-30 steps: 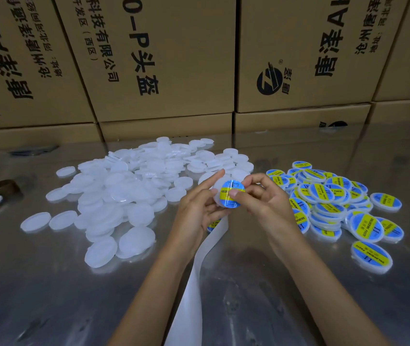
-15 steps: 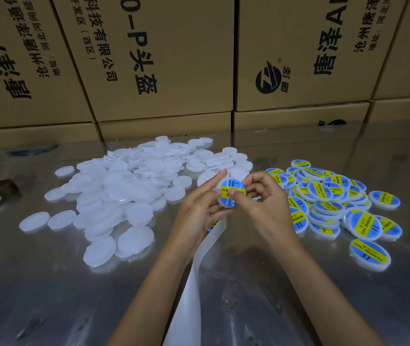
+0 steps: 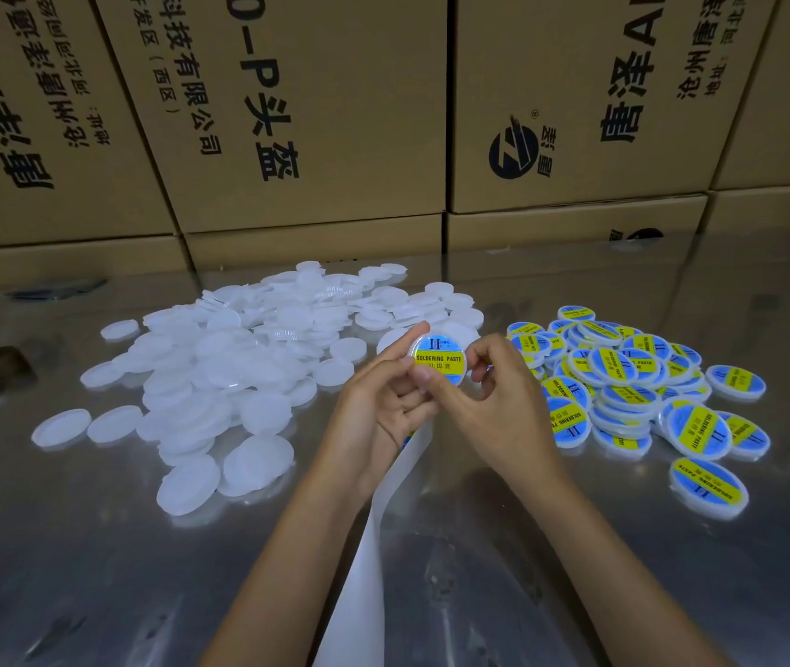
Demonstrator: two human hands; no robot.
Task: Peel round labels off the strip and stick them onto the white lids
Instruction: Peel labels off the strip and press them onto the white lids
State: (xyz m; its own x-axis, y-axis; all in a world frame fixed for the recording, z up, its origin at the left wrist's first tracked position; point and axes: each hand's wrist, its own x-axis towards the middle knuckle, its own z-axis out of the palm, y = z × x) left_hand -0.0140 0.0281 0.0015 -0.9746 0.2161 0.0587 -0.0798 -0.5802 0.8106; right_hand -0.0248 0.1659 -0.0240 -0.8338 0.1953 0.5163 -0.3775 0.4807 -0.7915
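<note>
White lid, blue-and-yellow label already on, sits pinched between the fingers of left hand and right hand above the counter. Pressing-down looks finished; next, drop it on the labelled pile, peel another from the strip, take a lid from the blank pile.

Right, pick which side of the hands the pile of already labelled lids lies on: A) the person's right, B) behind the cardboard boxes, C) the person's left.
A: the blue-and-yellow labelled lids lie heaped to the right of the right hand; the plain white lids lie on the left.
</note>
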